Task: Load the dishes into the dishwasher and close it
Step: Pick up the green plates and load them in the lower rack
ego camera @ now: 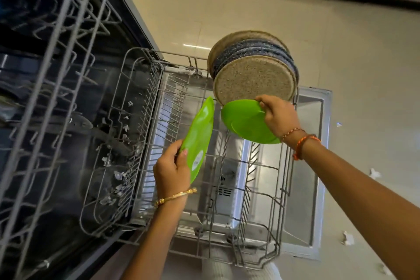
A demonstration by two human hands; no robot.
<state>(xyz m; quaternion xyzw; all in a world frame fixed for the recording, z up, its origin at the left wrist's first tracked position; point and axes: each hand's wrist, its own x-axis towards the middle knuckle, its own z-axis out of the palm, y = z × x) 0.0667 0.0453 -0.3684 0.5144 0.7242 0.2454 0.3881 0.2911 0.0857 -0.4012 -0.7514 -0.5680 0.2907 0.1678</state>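
Left hand [171,171] pinching green plate [198,136], right hand [278,116] likewise

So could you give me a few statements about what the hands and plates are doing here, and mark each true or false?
1. Each hand holds a green plate. True: the left hand grips one green plate, the right hand another.
2. The lower rack is pushed inside the dishwasher. False: it is pulled out over the open door.
3. Speckled plates already stand in the rack. True.
4. The right wrist is bare. False: it wears orange bands.
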